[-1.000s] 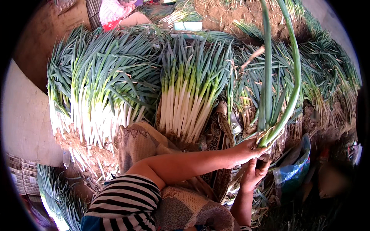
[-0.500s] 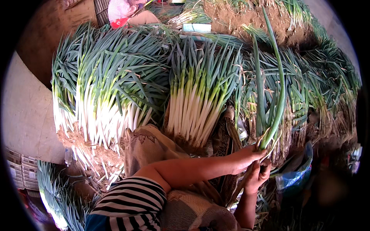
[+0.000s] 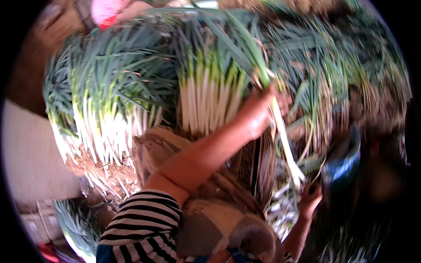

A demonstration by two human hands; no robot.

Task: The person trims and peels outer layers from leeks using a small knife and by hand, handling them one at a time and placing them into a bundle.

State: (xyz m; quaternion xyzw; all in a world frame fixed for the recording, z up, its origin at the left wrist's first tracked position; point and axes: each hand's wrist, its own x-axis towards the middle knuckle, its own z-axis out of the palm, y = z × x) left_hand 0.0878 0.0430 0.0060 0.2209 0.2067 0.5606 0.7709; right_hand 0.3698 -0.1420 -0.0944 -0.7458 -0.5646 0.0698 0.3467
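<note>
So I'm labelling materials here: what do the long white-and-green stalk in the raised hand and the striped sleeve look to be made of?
The long white-and-green stalk held by the left hand looks like fresh plant matter, probably a green onion: smooth pale shaft, green leaves above. The black-and-white striped sleeve looks like soft matte knit fabric, judging by its folds; motion blur hides the weave.

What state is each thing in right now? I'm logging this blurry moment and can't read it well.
Left hand: raised, closed around the stalk where white meets green.
Single long white-and-green scallion stalk: held up, tilted, white end pointing down, leaves blurred.
Right hand: low, at the stalk's root end; grip unclear.
Cleaned white-stemmed scallion bundle: stacked, white ends toward the person.
Blue plastic bag: lying at right, blurred.
</note>
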